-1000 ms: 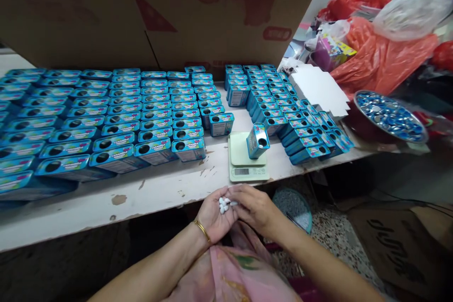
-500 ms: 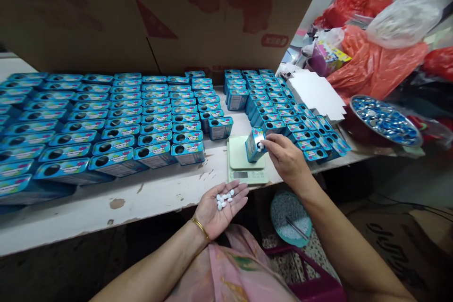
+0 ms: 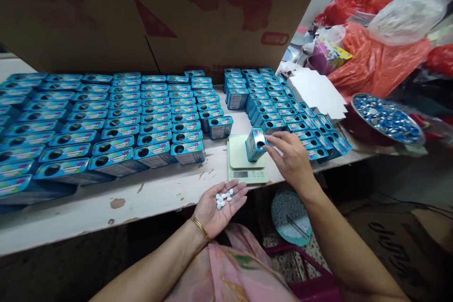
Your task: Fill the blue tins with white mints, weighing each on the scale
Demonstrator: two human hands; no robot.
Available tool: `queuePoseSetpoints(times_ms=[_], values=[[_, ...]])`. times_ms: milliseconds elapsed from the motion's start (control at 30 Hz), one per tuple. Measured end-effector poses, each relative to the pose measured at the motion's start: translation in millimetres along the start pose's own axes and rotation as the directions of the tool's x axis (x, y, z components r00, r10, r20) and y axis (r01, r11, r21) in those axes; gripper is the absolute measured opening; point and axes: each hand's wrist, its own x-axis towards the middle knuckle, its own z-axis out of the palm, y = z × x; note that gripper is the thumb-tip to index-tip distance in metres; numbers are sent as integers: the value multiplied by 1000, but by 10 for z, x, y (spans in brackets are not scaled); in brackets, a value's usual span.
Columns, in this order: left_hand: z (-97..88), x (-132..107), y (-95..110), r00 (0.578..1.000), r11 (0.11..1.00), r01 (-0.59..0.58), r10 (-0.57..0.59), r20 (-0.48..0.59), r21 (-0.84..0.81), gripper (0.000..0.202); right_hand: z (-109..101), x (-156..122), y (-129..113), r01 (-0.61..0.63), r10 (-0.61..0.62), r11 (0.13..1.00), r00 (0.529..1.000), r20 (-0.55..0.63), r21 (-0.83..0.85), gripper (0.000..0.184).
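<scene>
My left hand [image 3: 221, 210] lies palm up with its fingers stretched out, holding several small white tablets [image 3: 222, 199] on the palm. Ahead of it stands a pale green digital scale [image 3: 235, 153]. An upright blue tin [image 3: 254, 145] with a round hole in its top rests on the scale. At the tin's right side is my right hand [image 3: 288, 153], thumb and forefinger apart by the hole. Nothing shows between those fingers; whether the fingertips touch the rim, I cannot tell.
Rows of similar blue tins [image 3: 120, 155] fill the table's left, with more tins [image 3: 267, 104] behind the scale. A large cardboard box [image 3: 116, 19] stands at the back. Right are white card [image 3: 314, 87], a bowl of blue-silver pieces [image 3: 387, 120] and plastic bags. Below is a teal basin [image 3: 283, 231].
My right thumb and forefinger have spread apart at the tin's hole, and the white tablet they pinched is gone from them. My left hand and the tin have barely moved.
</scene>
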Motion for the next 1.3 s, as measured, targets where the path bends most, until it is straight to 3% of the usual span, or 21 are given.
queuePoseSetpoints(times_ms=[100,167,233,333,467,767,933,1067,1167,1300], values=[[-40,-20,-25,1000,1000,21,-21,24,-16,30,70,-287,-352,100,-126,985,974,189,141,24],[-87,-38,-56,998,998,53,-52,36,-20,32,230,-568,-621,195,-261,959,888,378,203,26],[-138,-58,-92,997,997,80,-79,22,-14,34,423,-829,-812,214,-277,959,841,465,183,34],[-188,-75,-141,994,994,104,-104,-19,-16,35,614,-1031,-871,168,-240,969,813,530,180,36],[-185,-71,-183,996,994,85,-85,8,-62,21,576,-960,-738,121,-254,958,782,569,262,17],[-102,-59,-160,998,993,58,-61,-29,-99,14,470,-858,-639,40,-231,936,818,526,349,16],[-106,-38,-173,996,996,68,-71,-59,-57,14,454,-843,-654,106,-279,939,791,544,327,18],[-122,-32,-177,995,995,68,-72,-62,-68,13,458,-859,-673,119,-280,942,797,535,315,16],[-85,-27,-143,998,993,68,-68,8,-92,15,406,-813,-626,85,-264,928,836,480,362,13],[-6,-8,-77,996,997,64,-61,72,-32,26,200,-561,-419,7,-147,913,939,312,407,12]])
